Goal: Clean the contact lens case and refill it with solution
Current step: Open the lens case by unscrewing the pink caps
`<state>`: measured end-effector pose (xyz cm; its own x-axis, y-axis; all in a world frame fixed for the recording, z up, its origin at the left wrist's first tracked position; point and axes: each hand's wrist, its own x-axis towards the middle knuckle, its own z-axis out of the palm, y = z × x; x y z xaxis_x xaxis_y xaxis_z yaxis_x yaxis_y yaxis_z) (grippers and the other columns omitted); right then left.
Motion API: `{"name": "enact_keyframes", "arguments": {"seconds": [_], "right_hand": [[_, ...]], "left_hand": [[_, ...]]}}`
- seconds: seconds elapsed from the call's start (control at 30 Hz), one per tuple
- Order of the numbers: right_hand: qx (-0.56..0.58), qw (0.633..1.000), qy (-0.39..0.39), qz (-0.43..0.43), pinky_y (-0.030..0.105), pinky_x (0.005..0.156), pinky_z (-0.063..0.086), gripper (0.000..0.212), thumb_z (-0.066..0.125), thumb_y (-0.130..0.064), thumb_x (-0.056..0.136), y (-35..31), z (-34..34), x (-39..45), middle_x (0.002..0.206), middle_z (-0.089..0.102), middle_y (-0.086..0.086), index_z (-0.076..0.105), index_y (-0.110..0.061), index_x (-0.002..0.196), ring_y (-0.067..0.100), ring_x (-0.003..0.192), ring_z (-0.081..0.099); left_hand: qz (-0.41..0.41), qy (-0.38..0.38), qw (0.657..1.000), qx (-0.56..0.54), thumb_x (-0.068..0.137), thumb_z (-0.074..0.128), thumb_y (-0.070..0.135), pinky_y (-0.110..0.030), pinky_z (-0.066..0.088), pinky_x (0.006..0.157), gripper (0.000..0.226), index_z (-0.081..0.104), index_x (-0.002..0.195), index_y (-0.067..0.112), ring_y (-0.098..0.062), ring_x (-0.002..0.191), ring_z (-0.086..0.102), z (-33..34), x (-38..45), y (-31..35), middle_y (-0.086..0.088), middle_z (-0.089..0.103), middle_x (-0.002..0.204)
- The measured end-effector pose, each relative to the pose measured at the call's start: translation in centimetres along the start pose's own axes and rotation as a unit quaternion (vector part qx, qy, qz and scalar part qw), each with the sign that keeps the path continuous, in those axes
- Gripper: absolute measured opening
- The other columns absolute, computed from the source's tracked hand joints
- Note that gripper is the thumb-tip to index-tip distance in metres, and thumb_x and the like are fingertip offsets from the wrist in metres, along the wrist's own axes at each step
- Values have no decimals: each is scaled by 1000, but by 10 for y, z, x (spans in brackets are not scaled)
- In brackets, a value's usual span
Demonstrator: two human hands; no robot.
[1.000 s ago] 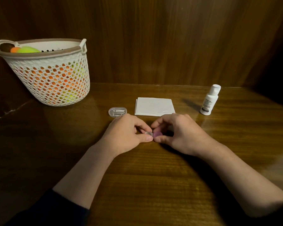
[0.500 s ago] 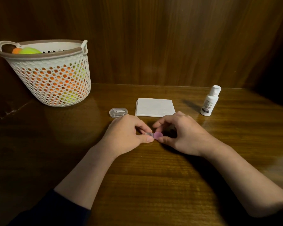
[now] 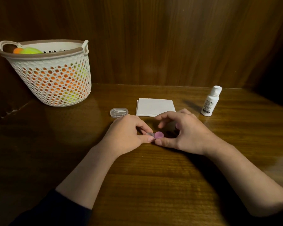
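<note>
The contact lens case (image 3: 156,135) lies on the wooden table (image 3: 153,176) between my hands; its purple round cap faces up and its clear left end shows beside it. My left hand (image 3: 126,134) pinches that clear end between thumb and forefinger. My right hand (image 3: 185,132) arches over the right side of the case, its thumb tip lying against the purple cap and its fingers lifted off it. The white solution bottle (image 3: 211,101) stands capped at the back right, apart from both hands.
A folded white tissue (image 3: 154,106) lies just behind my hands. Left of it sits a small clear plastic box (image 3: 119,112) with tweezers inside. A white lattice basket (image 3: 55,74) holding orange and yellow things stands at the back left, against the wooden wall.
My right fingers have lifted off the purple cap, which now shows more fully; only the thumb stays by it. My left hand keeps its pinch on the case.
</note>
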<state>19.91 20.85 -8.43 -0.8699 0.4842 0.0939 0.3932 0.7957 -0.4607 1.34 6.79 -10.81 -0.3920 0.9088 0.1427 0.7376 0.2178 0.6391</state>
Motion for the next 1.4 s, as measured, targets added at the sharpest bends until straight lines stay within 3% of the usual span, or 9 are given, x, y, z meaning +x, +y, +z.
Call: {"name": "enact_keyframes", "arguments": {"seconds": [0.27, 0.4, 0.57, 0.73, 0.93, 1.03, 1.13, 1.23, 1.4], "right_hand": [[-10, 1000, -11, -22, 37, 100, 38, 73, 72, -84, 66, -2, 1, -3, 114, 60, -39, 60, -59, 134, 3, 124, 37], [-48, 999, -2, -4, 39, 103, 34, 71, 79, -76, 75, 0, -4, -2, 107, 66, -35, 56, -56, 140, 4, 118, 38], [-6, 999, -13, -38, 27, 95, 34, 67, 84, -69, 75, -2, 2, -3, 108, 55, -56, 57, -59, 136, -22, 117, 29], [-41, 999, -1, 0, 44, 109, 39, 64, 80, -69, 80, -2, -3, -1, 109, 64, -36, 56, -55, 137, 2, 120, 40], [-3, 999, -9, -42, 36, 103, 38, 62, 85, -65, 78, 0, 3, -2, 108, 61, -48, 61, -55, 134, -12, 121, 41], [-7, 1000, -1, -27, 43, 108, 46, 57, 86, -60, 80, -1, 0, 1, 120, 62, -38, 66, -49, 132, -3, 120, 47], [-14, 1000, 2, -28, 46, 106, 48, 49, 85, -57, 82, 2, 2, 2, 110, 67, -33, 69, -46, 127, 1, 115, 51], [-10, 998, 20, -53, 39, 103, 49, 41, 84, -53, 85, 4, 8, 3, 105, 70, -32, 71, -46, 123, -1, 111, 54], [5, 998, 29, -54, 12, 87, 38, 38, 85, -46, 88, 6, 9, 4, 102, 67, -35, 72, -45, 123, -12, 109, 52]], "left_hand": [[0, 0, 1000, -10, 82, 91, 40, -19, 43, 66, 19, 84, 99, 43, 8, 75, 61, -1, 0, 0, 23, 71, 93], [-2, -3, 1000, -18, 82, 90, 39, -20, 45, 66, 18, 84, 98, 43, 3, 75, 62, -1, 0, 0, 22, 72, 92], [2, -3, 1000, -21, 81, 91, 38, -19, 44, 64, 19, 83, 98, 42, 19, 77, 58, -1, -1, 1, 22, 72, 92], [-2, -5, 1000, -14, 84, 90, 37, -18, 47, 67, 18, 84, 100, 42, -1, 81, 66, -1, 0, 1, 23, 72, 95], [1, -1, 1000, -10, 82, 90, 40, -19, 47, 69, 20, 83, 101, 43, 4, 79, 65, -1, 0, 0, 23, 72, 92], [0, -5, 1000, -11, 83, 90, 40, -18, 48, 67, 20, 83, 101, 43, 3, 80, 66, -1, 1, 0, 24, 72, 92], [4, -9, 1000, -15, 82, 90, 39, -18, 47, 68, 20, 83, 101, 43, 13, 85, 63, -2, 1, -2, 23, 73, 92], [7, -11, 1000, -17, 82, 90, 39, -19, 47, 68, 20, 83, 100, 44, 21, 87, 58, -1, 1, -4, 23, 73, 92], [6, -8, 1000, -19, 81, 91, 40, -19, 46, 67, 21, 83, 100, 44, 19, 86, 59, 0, 3, -4, 24, 73, 92]]}}
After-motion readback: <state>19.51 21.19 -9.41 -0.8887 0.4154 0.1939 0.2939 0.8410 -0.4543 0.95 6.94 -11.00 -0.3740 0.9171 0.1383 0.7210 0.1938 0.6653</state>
